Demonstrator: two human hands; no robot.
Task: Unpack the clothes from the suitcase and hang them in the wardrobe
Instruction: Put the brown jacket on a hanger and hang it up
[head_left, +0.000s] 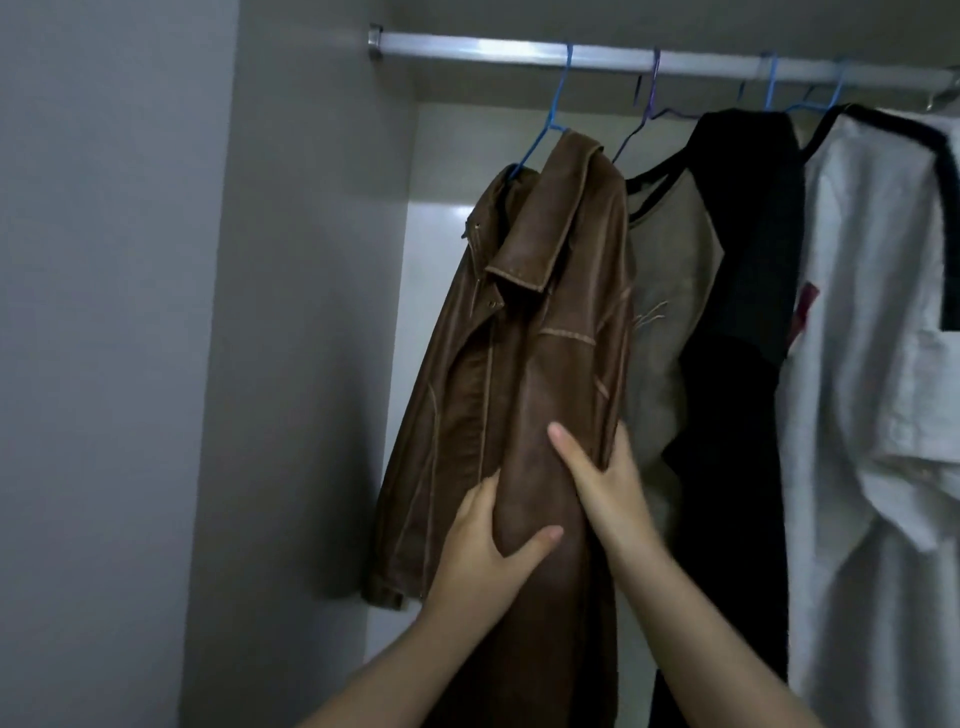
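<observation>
A brown leather jacket (524, 332) hangs on a blue wire hanger (558, 98) from the metal wardrobe rail (467, 52), at the left end of the row. My left hand (488, 551) grips the jacket's near sleeve from the left, thumb across its front. My right hand (602, 478) clasps the same sleeve from the right, a little higher, thumb on the front. The suitcase is out of view.
To the right of the jacket hang a beige top with black trim (670, 312), a black garment (737, 364) and a white shirt (872, 415). The grey wardrobe side panel (291, 312) stands close on the left.
</observation>
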